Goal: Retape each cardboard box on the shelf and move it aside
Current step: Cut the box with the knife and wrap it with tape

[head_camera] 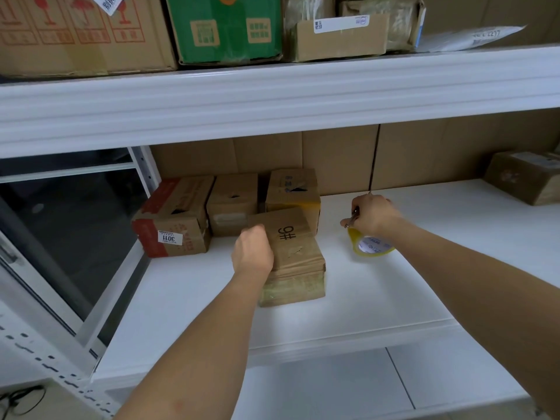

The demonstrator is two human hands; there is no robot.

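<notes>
The left hand (253, 253) grips the "9#" box (292, 253); the right hand (374, 215), just above the tape roll (371, 245), pinches a small metal tool (351, 221). It should brace the box firmly before taping.

- Three boxes (230, 204) are crowding the back left corner of the shelf (394, 298), blocking reach there.
- A marked box (294, 256) is sitting mid-shelf; bare board is lying open in front and to its right.
- A tape roll (371, 245) is standing beside that gap.
- The upper shelf beam (272, 98) is limiting headroom.

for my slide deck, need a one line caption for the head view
Left hand grips box marked 9#; right hand holds small tool above tape roll.
</notes>
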